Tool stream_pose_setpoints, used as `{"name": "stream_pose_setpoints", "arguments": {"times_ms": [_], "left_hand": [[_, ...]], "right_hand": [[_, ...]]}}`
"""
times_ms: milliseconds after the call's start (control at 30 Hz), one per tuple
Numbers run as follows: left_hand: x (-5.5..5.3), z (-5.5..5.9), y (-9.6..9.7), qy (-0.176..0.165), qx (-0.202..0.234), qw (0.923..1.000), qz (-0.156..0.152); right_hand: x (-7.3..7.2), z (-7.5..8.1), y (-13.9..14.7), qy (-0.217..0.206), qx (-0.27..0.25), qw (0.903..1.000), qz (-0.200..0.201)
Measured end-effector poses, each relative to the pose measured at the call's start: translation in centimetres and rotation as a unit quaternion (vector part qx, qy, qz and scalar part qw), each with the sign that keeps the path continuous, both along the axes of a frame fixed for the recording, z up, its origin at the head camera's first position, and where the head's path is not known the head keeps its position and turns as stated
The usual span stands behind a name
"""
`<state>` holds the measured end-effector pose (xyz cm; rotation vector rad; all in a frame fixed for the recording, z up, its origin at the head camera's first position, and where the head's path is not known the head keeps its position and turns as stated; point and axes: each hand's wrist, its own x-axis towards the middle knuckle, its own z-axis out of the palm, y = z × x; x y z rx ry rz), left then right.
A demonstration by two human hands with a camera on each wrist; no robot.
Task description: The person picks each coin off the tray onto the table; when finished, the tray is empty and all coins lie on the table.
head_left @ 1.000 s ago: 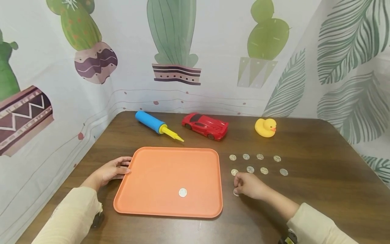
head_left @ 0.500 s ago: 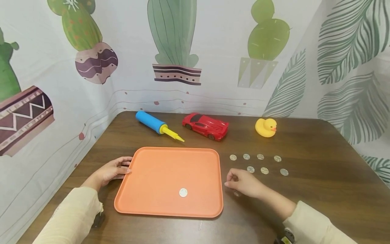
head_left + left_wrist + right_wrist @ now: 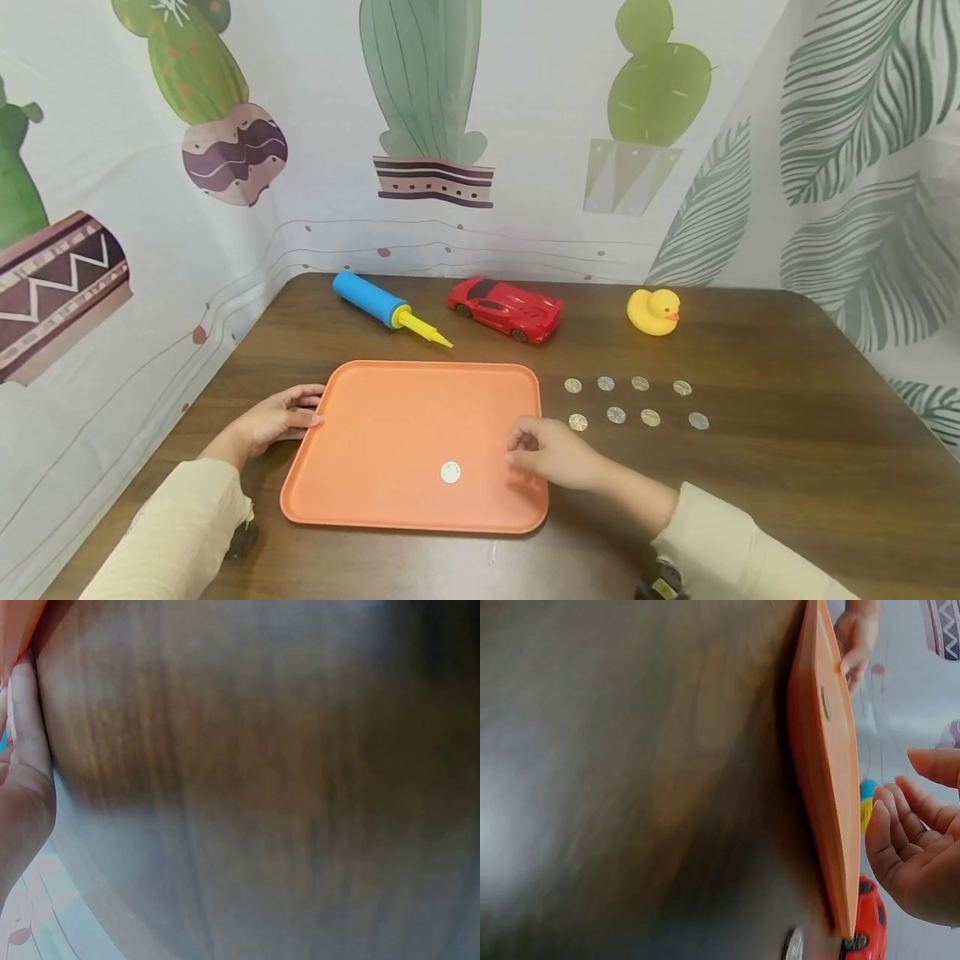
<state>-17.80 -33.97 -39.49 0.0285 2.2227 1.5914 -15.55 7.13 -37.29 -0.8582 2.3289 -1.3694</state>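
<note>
A flat orange tray lies on the table with one silver coin on it. My left hand holds the tray's left edge, thumb on the rim. Over the tray's right rim hovers my right hand, fingers loosely curled. In the right wrist view, a gap shows between the thumb and the curled fingers, with no coin visible there. Several coins lie in two rows on the table to the right of the tray. The right hand and forearm hide some tabletop beneath them.
Along the back of the dark wooden table lie a blue and yellow hand pump, a red toy car and a yellow rubber duck. A cactus-print cloth hangs behind the table.
My right hand has moved left from a coin on the table to above the tray's right rim. That coin's former spot is now behind the arm. My left hand stays put.
</note>
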Motion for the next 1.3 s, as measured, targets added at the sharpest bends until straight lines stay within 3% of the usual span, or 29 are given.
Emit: {"name": "stream_pose_setpoints", "arguments": {"times_ms": [567,900,1033,1300], "left_hand": [[0.0,0.0,-0.1,-0.001,0.006,1.0000,0.003],[-0.1,0.1,0.1,0.001,-0.001,1.0000,0.001],[-0.1,0.2,0.2,0.002,-0.001,1.0000,0.001],[0.1,0.2,0.1,-0.002,0.003,1.0000,0.005]], "right_hand": [[-0.5,-1.4,-4.6,0.018,0.058,0.9964,0.060],[-1.1,-1.4,-6.2,0.036,0.097,0.9924,0.066],[-1.2,-1.3,-6.8,0.053,0.121,0.9892,0.063],[-1.0,-1.1,-7.3,0.119,0.178,0.9740,0.074]]}}
